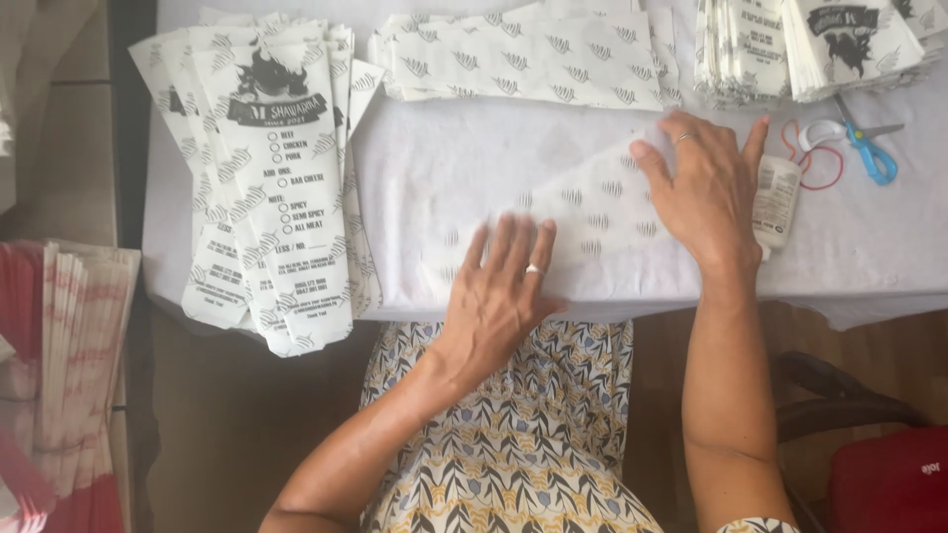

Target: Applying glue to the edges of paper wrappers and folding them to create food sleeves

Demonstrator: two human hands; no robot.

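Head view: left hand (499,296) and right hand (703,192) lie flat, fingers spread and grasping nothing, pressing a thin translucent patterned paper sheet (583,212) on the white-covered tabletop (434,168). Folding or creasing seems under way; next calls for firm, even smoothing. Glue bottle (776,200), probably, beside the right hand; printed paper bags (276,178) stacked left.
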